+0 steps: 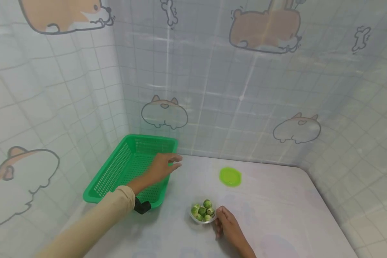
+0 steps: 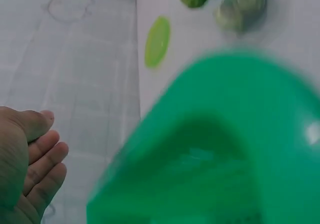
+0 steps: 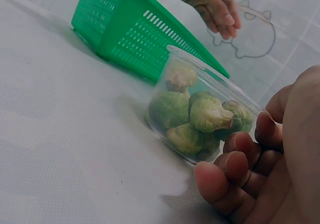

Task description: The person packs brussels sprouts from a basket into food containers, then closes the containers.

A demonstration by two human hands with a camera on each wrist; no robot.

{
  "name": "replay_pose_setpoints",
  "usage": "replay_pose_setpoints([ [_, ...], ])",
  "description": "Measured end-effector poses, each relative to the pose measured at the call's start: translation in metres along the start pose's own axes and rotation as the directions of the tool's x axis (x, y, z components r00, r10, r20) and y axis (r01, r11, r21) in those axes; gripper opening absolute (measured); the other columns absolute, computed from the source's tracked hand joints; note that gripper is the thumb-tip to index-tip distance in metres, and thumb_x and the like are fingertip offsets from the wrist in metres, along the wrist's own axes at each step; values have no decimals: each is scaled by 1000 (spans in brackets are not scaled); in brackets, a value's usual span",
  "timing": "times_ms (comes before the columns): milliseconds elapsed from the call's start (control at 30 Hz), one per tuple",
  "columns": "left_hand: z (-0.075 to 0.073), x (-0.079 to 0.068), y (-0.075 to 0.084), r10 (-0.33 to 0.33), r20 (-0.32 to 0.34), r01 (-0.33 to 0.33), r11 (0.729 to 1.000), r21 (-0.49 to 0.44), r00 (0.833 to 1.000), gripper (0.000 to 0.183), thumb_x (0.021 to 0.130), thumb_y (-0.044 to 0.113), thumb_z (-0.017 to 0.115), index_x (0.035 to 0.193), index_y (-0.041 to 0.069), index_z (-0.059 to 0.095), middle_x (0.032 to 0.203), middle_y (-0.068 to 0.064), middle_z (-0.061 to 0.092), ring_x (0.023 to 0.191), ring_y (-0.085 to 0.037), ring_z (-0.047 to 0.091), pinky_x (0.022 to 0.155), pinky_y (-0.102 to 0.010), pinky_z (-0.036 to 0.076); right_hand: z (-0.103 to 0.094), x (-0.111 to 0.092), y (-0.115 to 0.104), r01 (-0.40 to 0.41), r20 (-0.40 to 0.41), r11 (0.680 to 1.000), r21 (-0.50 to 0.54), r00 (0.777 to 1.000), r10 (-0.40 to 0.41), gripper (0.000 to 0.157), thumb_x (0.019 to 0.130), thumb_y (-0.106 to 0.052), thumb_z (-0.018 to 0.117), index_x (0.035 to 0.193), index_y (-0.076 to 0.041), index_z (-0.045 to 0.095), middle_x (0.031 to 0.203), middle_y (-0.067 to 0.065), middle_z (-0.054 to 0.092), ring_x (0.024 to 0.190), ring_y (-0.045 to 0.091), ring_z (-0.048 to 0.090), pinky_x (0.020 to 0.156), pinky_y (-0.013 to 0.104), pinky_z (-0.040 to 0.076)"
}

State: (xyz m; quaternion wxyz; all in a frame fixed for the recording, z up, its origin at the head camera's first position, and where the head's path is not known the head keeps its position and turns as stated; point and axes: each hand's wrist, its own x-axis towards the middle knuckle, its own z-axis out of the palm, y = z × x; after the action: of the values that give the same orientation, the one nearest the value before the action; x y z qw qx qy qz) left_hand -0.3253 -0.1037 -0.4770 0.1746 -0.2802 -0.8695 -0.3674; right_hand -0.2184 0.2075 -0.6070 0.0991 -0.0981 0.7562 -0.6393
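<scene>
A clear plastic tub (image 1: 193, 219) of Brussels sprouts (image 1: 202, 210) stands on the white table. My right hand (image 1: 229, 226) pinches the tub's rim at its right side, and in the right wrist view its other fingers (image 3: 235, 166) curl beside the wall. Over the right rim of a green slotted basket (image 1: 95, 186) hovers my left hand (image 1: 162, 167), its fingers loosely bent with nothing between them. In the left wrist view the blurred basket rim (image 2: 240, 78) fills much of the frame, and the left hand (image 2: 30, 166) shows at the lower left.
A bright green round lid (image 1: 230, 177) lies flat on the table (image 1: 277, 200) behind the tub. Tiled walls under a plastic sheet (image 1: 206, 107) with cartoon dogs enclose the back and sides. A black device (image 1: 142, 206) sits on my left wrist near the basket's front edge.
</scene>
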Motion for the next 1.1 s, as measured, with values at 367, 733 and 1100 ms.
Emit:
replay_pose_setpoints([
  [367, -10, 10, -52, -75, -6, 75, 996, 43, 997, 29, 95, 18, 73, 121, 6, 71, 120, -9, 72, 108, -27, 69, 92, -44, 58, -2, 2, 2, -27, 6, 1000, -8, 1000, 27, 40, 110, -38, 39, 95, -2, 50, 78, 5, 53, 59, 15, 51, 49, 33, 56],
  [733, -12, 17, -90, -120, -13, 121, 985, 125, 993, 30, 97, 15, 68, 124, -1, 68, 121, -16, 70, 109, -33, 68, 93, -50, 56, -4, 3, 4, -26, 2, 1000, -10, 1000, 26, 41, 109, -39, 40, 97, -1, 50, 80, 5, 54, 59, 16, 53, 50, 33, 56],
  [1100, -8, 22, -124, -217, 5, 210, 950, 232, 976, 37, 95, 13, 71, 127, -4, 65, 122, -22, 68, 109, -38, 66, 90, -53, 56, -3, 5, 4, -38, 3, 999, -9, 999, 38, 39, 109, -38, 42, 97, -2, 50, 79, 5, 54, 58, 17, 53, 49, 33, 55],
])
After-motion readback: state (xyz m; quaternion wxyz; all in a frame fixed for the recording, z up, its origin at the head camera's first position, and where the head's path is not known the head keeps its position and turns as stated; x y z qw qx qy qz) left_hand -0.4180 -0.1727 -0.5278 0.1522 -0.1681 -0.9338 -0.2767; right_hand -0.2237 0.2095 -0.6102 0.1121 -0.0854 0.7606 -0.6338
